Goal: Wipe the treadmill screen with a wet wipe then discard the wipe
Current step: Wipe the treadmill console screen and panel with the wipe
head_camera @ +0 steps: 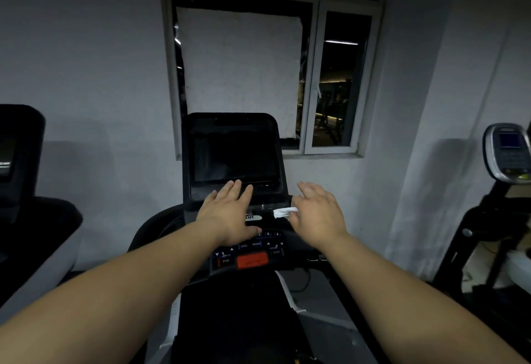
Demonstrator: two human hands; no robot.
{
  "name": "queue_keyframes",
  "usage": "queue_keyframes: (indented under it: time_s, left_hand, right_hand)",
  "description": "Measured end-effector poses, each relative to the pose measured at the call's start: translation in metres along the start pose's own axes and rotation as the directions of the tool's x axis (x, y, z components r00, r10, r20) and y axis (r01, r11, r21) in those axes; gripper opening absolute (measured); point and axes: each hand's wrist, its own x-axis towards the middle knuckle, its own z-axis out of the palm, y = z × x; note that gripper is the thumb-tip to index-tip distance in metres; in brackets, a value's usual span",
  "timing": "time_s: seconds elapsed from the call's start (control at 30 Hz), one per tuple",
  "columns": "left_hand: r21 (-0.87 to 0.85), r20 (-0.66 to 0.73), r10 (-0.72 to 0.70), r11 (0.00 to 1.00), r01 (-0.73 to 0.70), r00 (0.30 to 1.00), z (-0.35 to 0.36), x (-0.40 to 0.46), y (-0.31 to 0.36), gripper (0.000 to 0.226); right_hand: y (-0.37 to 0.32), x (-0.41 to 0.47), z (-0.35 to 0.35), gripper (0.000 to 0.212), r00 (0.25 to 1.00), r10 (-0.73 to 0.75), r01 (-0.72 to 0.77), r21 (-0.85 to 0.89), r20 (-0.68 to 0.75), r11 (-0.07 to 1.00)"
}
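Note:
The treadmill's dark screen (234, 159) is switched off and sits upright in a black console, straight ahead. My left hand (230, 211) hovers flat just below it, fingers spread and holding nothing, with the fingertips at the screen's lower edge. To the right of the console is my right hand (317, 214), palm down. A crumpled white wet wipe (283, 212) sticks out from its thumb side, pinched there. The wipe hangs over the console below the screen and is apart from the glass.
Below my hands lies the button panel with a red stop button (252, 259). Another treadmill (20, 162) stands at the left and an exercise machine with a small display (507, 154) at the right. A window (330, 76) is behind the console.

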Motion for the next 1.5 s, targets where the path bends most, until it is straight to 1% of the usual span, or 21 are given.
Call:
queue_keyframes:
  time_s: [0.27, 0.47, 0.93, 1.07, 1.23, 1.5]
  left_hand:
    - [0.006, -0.010, -0.013, 1.000, 0.013, 1.000, -0.012, -0.026, 0.017, 0.109]
    - [0.008, -0.015, -0.035, 0.999, 0.035, 0.999, -0.018, -0.040, 0.043, 0.108]
    - [-0.004, 0.014, -0.036, 0.999, 0.036, 0.999, -0.020, -0.098, 0.174, 0.107]
    - [-0.006, 0.020, -0.034, 0.999, 0.034, 0.999, -0.020, -0.114, 0.203, 0.107]
    - [-0.015, 0.034, -0.039, 0.999, 0.040, 0.999, -0.015, -0.126, 0.224, 0.109]
    - [-0.021, 0.125, -0.007, 1.000, 0.009, 0.992, 0.022, -0.137, 0.238, 0.107]
  right_hand:
    - [-0.004, -0.021, -0.021, 0.029, 1.000, 0.005, -0.005, 0.020, 0.004, 1.000]
    - [0.009, -0.044, -0.034, 0.030, 1.000, -0.007, 0.007, 0.025, -0.008, 1.000]
    - [0.084, -0.148, -0.085, 0.026, 1.000, -0.003, 0.002, 0.037, 0.021, 0.999]
    - [0.099, -0.170, -0.094, 0.027, 0.999, -0.003, 0.001, 0.041, 0.041, 0.999]
    - [0.110, -0.190, -0.097, 0.027, 0.999, 0.000, -0.003, 0.077, 0.032, 0.997]
    - [0.118, -0.229, -0.065, 0.024, 0.995, 0.030, -0.037, 0.079, 0.095, 0.996]
